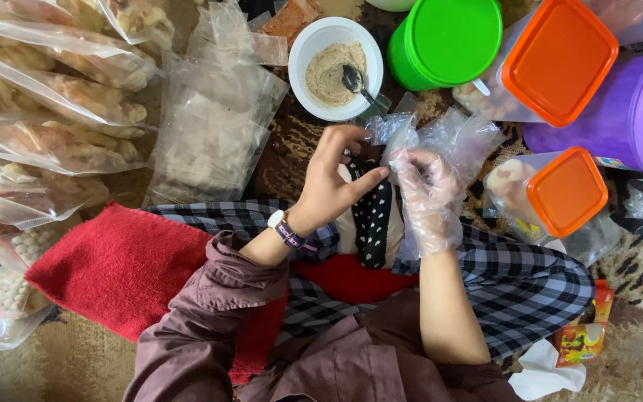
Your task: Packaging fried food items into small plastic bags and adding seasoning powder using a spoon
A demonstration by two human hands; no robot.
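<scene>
My left hand (334, 179), bare with a wristwatch, pinches the edge of a small clear plastic bag (394, 132) over my lap. My right hand (427, 195) wears a thin clear plastic glove and grips the same bag from the other side. Both hands meet just below a white bowl (314, 46) of tan powder with a metal spoon (356, 82) resting in it. A crumpled clear plastic bag (464, 135) lies right beside my gloved hand.
Sealed bags of snacks (53, 104) pile up at the left, with a stack of empty clear bags (213, 126) beside them. A green-lidded tub (446, 41), orange-lidded containers (560, 59) (565, 192) and a purple tub (634, 112) stand at the right. A red towel (120, 268) lies by my knee.
</scene>
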